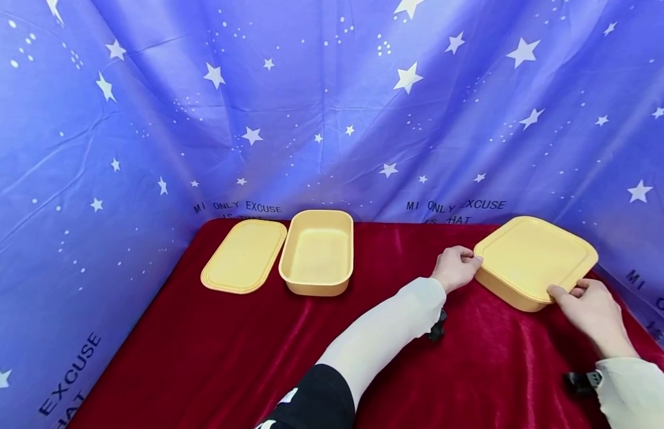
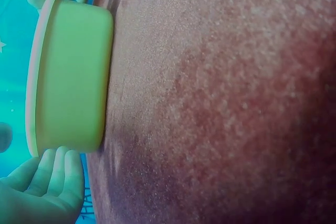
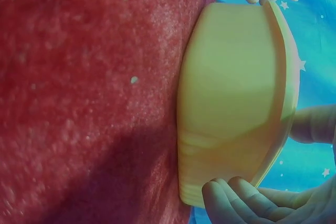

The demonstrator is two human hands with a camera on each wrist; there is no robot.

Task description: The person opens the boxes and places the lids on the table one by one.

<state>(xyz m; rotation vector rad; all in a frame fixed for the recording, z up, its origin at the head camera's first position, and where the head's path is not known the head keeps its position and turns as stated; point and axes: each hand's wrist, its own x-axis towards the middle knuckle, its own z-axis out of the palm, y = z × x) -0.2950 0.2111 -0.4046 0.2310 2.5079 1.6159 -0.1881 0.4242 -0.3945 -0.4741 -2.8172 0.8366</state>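
Note:
A yellow lidded food container (image 1: 535,256) stands on the red cloth at the right, its flat lid lying over the top. At its left corner is my left hand (image 1: 454,268), with thumb and fingers at the lid's rim; the left wrist view shows these fingers (image 2: 60,169) against the container's side wall. My right hand (image 1: 594,310) grips the near right corner. In the right wrist view its thumb (image 3: 315,124) lies on the lid side, and the curled fingers (image 3: 236,198) rest against the wall below the rim.
An uncovered yellow container (image 1: 317,286) stands further left on the red velvet cloth (image 1: 230,357). Beside it lies a separate yellow lid (image 1: 245,256), flat on the cloth. Blue curtains (image 1: 321,107) printed with stars and lettering hang behind and at both sides.

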